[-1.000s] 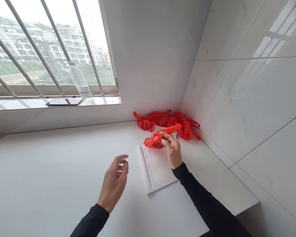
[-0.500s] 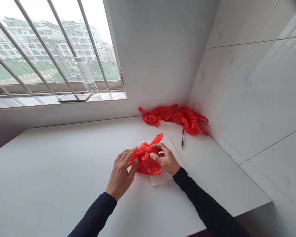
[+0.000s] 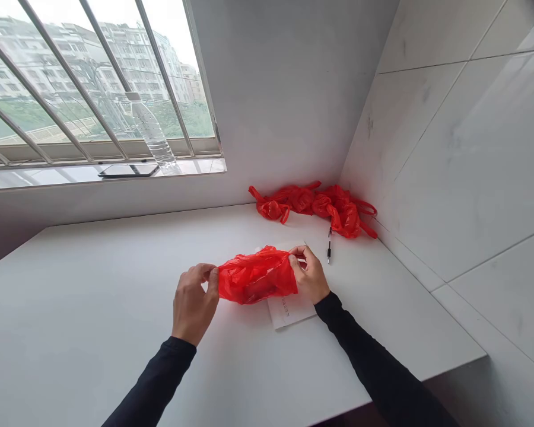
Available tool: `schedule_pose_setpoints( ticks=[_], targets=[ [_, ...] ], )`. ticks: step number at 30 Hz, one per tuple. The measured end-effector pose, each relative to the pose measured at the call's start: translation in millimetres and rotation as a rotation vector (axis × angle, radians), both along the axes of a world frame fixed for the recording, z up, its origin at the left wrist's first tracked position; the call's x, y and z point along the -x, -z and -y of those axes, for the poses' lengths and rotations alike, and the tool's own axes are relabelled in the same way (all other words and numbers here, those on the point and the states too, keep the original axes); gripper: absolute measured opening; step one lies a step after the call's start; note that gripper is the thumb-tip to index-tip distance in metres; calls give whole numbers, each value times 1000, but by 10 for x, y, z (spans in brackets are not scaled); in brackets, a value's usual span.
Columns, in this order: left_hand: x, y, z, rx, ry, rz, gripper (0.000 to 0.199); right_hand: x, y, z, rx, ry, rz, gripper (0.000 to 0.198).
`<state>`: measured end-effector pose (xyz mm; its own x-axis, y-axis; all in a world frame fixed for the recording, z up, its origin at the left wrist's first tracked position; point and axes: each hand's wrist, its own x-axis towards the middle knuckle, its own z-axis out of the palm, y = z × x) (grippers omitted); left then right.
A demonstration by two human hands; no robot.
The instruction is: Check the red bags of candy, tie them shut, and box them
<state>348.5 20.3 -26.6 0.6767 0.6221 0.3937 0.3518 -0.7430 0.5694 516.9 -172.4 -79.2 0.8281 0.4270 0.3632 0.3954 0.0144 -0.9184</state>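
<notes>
The left hand (image 3: 194,299) was closed on the left end of a red plastic bag (image 3: 256,276), pinching it between thumb and fingers. The right hand (image 3: 309,276) gripped the right end of the same bag in like manner. The bag was stretched between the two hands, held just above the white counter (image 3: 93,308), crumpled and wider than it was tall. Both forearms wore black sleeves (image 3: 160,385).

Beneath the bag and the right hand lay a white sheet of paper (image 3: 289,308) with a line of small print along its near edge; it rested flat on the counter. Just beyond the right hand lay a small black pen-like item (image 3: 329,252). Further back, in the corner against the tiled wall (image 3: 449,148), was a heap of red plastic bags (image 3: 320,207), knotted and bunched. On the window sill stood a clear plastic bottle (image 3: 153,139), upright, with a dark flat phone (image 3: 128,171) lying beside its base.
</notes>
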Motion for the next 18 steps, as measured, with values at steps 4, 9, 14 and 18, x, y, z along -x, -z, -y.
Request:
schedule_pose_setpoints(
  ticks=[4, 9, 14, 18],
  targets=[
    [-6, 17, 116, -35, 229, -16, 40, 69, -75, 16, 9, -64, 4, 26],
    [-70, 2, 250, -61, 330, -72, 24, 143, -111, 12, 39, -123, 82, 17],
    [-42, -58, 96, 63, 71, 48, 25, -30, -9, 39, -52, 62, -19, 21],
    [-2, -103, 53, 129, 29, 132, 29, -64, -26, 50, -96, 76, -68, 27]
  ],
)
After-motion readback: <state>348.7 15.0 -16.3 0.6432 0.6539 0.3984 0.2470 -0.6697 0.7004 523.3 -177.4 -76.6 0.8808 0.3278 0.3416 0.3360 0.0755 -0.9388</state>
